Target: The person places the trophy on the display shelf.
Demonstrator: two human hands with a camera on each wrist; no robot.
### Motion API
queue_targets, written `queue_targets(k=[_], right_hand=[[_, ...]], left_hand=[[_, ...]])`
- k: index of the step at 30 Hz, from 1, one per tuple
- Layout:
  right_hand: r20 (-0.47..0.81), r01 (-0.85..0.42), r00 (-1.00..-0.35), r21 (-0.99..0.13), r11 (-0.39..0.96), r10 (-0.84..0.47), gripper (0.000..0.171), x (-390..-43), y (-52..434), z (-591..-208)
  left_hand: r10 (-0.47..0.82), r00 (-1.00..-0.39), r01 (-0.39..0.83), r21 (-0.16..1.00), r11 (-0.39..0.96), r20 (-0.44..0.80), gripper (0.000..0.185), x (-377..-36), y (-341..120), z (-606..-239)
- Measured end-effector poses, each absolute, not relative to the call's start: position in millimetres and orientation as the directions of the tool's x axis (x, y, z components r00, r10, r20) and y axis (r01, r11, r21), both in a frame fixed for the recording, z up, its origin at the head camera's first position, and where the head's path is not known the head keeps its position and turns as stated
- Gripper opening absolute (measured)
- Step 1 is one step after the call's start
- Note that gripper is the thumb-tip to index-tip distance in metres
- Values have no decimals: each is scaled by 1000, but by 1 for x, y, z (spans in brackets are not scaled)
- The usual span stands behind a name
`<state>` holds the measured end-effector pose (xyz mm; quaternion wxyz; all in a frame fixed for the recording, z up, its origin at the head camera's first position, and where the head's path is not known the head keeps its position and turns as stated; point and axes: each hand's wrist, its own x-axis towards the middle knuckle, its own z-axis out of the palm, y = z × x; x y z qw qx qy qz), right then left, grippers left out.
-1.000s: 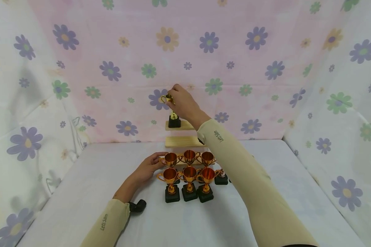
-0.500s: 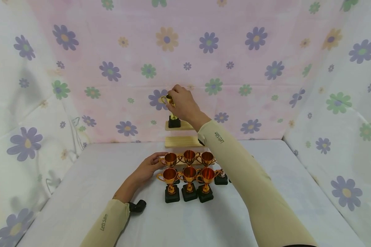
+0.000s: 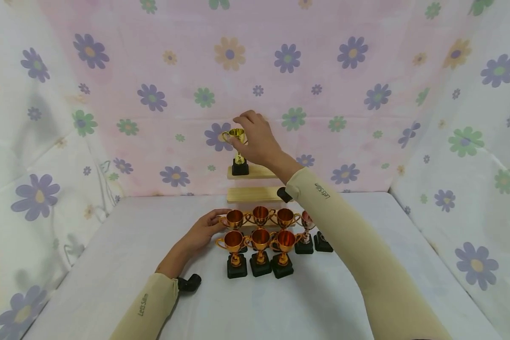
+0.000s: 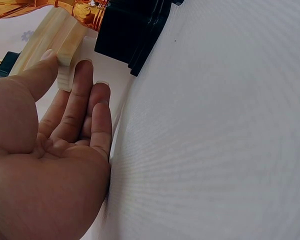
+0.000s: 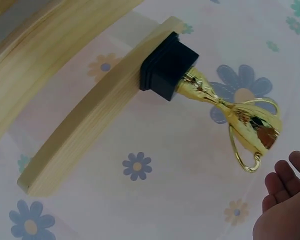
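Gold trophy cup (image 5: 210, 94) on wooden rack (image 3: 252, 194), right hand (image 3: 258, 140) unclasped beside it, left hand (image 3: 203, 231) pinching rack

Gold trophy (image 5: 245, 120), black base (image 5: 171, 65); pink backdrop (image 3: 259, 26), multicoloured flowers (image 3: 230, 54).

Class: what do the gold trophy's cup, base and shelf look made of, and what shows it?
Gold cup: glossy metal or metal-coated plastic, given its bright reflections. Black base: perhaps moulded plastic, smooth with stepped edges. Shelf: likely bare wood; pale grain shows.
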<state>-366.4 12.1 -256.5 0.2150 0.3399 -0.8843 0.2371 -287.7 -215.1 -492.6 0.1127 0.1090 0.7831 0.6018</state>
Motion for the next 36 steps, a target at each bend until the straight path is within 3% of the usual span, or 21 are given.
queue_targets(k=[14, 28, 36], right_hand=[[598, -768, -630, -383, 514, -495, 54, -341, 47, -254], [727, -855, -506, -355, 377, -464, 45, -306, 99, -272], [745, -857, -503, -365, 362, -439, 41, -287, 138, -285]], left_hand=[[320, -946, 29, 973, 228, -46, 53, -288, -215, -492], [308, -950, 33, 968, 248, -46, 53, -288, -217, -494], [327, -944, 44, 969, 243, -40, 52, -286, -216, -494]])
